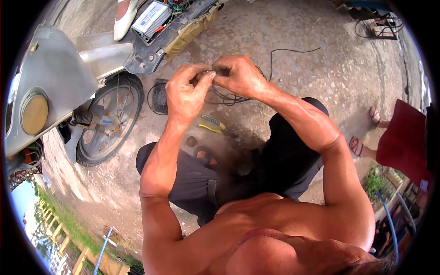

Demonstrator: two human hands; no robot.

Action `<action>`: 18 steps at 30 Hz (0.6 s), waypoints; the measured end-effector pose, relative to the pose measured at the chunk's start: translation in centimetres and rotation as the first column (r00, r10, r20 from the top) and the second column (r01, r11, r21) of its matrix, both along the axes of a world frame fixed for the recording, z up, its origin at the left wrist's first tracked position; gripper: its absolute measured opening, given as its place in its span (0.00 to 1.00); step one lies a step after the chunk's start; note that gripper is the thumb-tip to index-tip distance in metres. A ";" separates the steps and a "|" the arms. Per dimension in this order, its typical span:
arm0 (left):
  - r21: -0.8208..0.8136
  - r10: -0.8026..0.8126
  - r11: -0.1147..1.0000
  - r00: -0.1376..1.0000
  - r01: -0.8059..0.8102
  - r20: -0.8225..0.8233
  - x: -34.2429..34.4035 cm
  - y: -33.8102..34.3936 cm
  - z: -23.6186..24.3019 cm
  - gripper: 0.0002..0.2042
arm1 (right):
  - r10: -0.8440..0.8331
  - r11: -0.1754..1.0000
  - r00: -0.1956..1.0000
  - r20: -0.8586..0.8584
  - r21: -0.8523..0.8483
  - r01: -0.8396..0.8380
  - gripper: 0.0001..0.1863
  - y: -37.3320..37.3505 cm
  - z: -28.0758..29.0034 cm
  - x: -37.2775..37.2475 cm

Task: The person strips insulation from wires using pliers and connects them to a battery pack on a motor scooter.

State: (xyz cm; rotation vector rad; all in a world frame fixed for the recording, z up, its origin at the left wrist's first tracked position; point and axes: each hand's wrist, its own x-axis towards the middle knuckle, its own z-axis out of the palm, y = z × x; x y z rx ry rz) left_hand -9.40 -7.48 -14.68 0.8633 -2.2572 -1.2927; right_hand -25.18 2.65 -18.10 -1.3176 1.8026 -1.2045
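My left hand (187, 91) is raised in front of me, its thumb and fingers pinched together. Fingertip to fingertip with it, my right hand (240, 78) is closed in a similar pinch. Something small and thin seems to be between the fingers, too small to make out. Below the hands, a black cable (271, 64) runs in loops across the ground. To the left of the loops lies a flat black box-like piece (159, 97). A hand tool with green and yellow handles (211, 129) rests on the ground nearer to me.
A grey scooter (64, 68) with its front wheel (112, 121) stands at the left. On its floorboard sits a silver finned box (150, 20) beside coloured wires. A person's white shoe (123, 25) shows there. Another person in dark red clothing (405, 137) is at the right.
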 end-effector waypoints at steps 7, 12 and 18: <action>0.328 0.078 0.944 0.992 -0.043 -0.096 0.5 -1.1 -1.1 0.07 | 0.070 0.989 0.793 0.605 0.064 -0.136 0.12 -0.2 0.5 -0.5; 0.388 0.123 0.921 0.972 -0.036 -0.202 0.2 -1.1 -1.2 0.06 | 0.024 0.985 0.418 0.908 0.051 -0.167 0.12 -0.1 -0.3 -1.3; 0.406 0.136 0.913 0.972 -0.048 -0.191 0.4 -0.7 -0.8 0.05 | 0.083 0.963 0.512 0.855 0.064 -0.262 0.14 0.2 0.2 -1.0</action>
